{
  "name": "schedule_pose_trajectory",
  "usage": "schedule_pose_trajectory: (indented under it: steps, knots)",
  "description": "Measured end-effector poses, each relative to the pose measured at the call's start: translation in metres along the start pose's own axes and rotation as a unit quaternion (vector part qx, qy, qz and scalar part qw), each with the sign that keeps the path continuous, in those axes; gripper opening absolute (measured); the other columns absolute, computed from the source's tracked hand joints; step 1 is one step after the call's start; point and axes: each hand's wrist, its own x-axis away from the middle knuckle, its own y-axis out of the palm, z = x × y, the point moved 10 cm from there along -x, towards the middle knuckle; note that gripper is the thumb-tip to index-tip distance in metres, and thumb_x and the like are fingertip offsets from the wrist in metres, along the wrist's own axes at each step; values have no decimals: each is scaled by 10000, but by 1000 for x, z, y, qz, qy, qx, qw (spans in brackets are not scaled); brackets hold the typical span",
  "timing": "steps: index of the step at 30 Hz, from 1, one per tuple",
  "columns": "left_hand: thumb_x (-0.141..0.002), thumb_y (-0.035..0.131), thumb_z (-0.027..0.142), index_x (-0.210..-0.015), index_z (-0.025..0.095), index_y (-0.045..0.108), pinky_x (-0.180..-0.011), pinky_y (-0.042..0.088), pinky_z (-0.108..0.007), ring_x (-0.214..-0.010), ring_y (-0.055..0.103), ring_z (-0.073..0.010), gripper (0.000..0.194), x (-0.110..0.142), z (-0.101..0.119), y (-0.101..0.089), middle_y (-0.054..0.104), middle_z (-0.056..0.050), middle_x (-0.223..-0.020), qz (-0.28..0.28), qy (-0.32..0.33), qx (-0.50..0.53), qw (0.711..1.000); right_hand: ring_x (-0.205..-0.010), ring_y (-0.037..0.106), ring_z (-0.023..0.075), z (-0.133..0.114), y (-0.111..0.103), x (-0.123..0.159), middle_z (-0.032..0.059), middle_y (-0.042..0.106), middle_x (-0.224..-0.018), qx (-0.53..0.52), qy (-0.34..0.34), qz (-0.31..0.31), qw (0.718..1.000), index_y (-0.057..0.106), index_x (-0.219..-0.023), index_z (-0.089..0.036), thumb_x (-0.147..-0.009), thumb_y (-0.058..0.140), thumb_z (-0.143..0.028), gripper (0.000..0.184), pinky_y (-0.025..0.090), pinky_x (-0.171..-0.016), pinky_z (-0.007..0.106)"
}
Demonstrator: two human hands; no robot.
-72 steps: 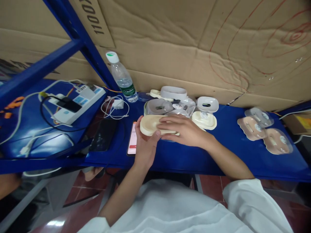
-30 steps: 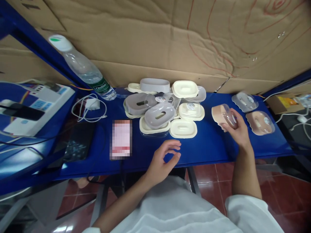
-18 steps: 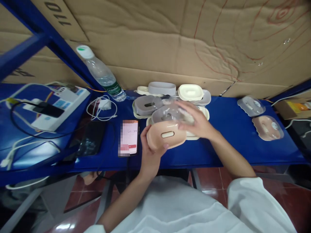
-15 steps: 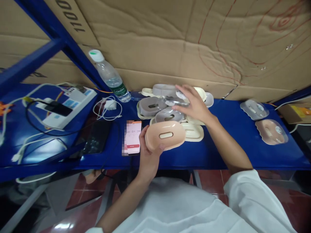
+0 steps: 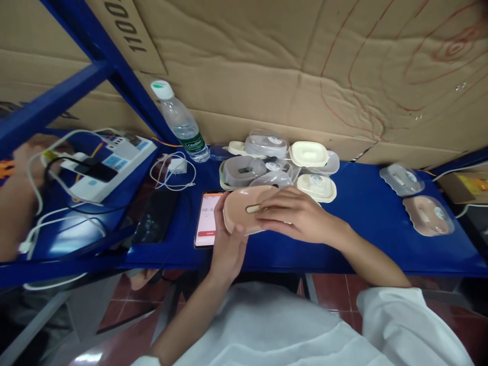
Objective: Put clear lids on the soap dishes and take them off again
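Note:
A shallow peach oval soap dish (image 5: 242,206) with a central slot and a cream piece in it is tilted up above the table. My left hand (image 5: 229,244) grips its left and lower edge, thumb on the near rim. Reaching across from the right, my right hand (image 5: 301,216) has its fingers bent over the dish near the slot, covering its right side. Behind the hands lie several soap dishes: a grey one with a clear lid (image 5: 244,170), a cream one (image 5: 308,153) and a cream one bearing a round sticker (image 5: 316,187).
A phone (image 5: 206,221) with a timer lies left of my left hand. A water bottle (image 5: 185,127), a charger with cable (image 5: 177,165), a dark phone (image 5: 156,216) and a power strip (image 5: 110,173) are further left. Two lidded dishes (image 5: 429,216) sit right. Another person's arm (image 5: 19,198) shows at left.
My right hand has let go of a clear lid over the pile and come down to the peach soap dish. Another person's arm has appeared at the left.

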Motion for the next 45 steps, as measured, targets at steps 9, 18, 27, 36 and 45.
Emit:
schedule_pose_trajectory:
  steps: [9,18,27,36,45]
  knots:
    - [-737,896,720,-1466,351,592,-1140,556,-379,-1385,634,-297,872,2,1,13,663,-73,-1455,-32,34,-9,999,-995,754,175,8,-17,12,29,822,-1055,-107,28,115,987,742,-1154,-240,-1034,724,-309,140,543,-894,355]
    - [-815,928,507,-1566,354,501,-1252,462,-480,-1526,514,-344,878,3,-13,16,570,-86,-1607,-35,0,-44,998,-966,733,210,61,-65,45,28,790,-1016,2,170,327,930,758,-1080,-280,-1043,685,-375,125,555,-875,386]
    - [-811,935,438,-1513,363,540,-1169,526,-410,-1428,595,-290,809,10,-7,-7,627,-59,-1519,10,-8,-84,996,-1201,728,254,191,-51,55,72,810,-1206,166,216,220,937,760,-1173,-240,-1118,495,-454,345,387,-1217,526]
    - [-850,913,425,-1540,353,518,-1183,523,-426,-1416,618,-292,799,5,-4,12,639,-73,-1514,-29,1,-78,997,-1473,570,276,63,-11,50,108,642,-1547,48,81,96,991,555,-1565,-293,-1095,555,-476,504,427,-1233,538]
    - [-936,850,391,-1649,470,367,-1136,580,-453,-1334,704,-283,864,5,-5,24,567,-94,-1614,-105,-20,-58,993,-1146,741,244,52,-28,60,79,796,-1266,131,73,191,970,725,-1334,-261,-1064,606,-229,296,556,-953,422]
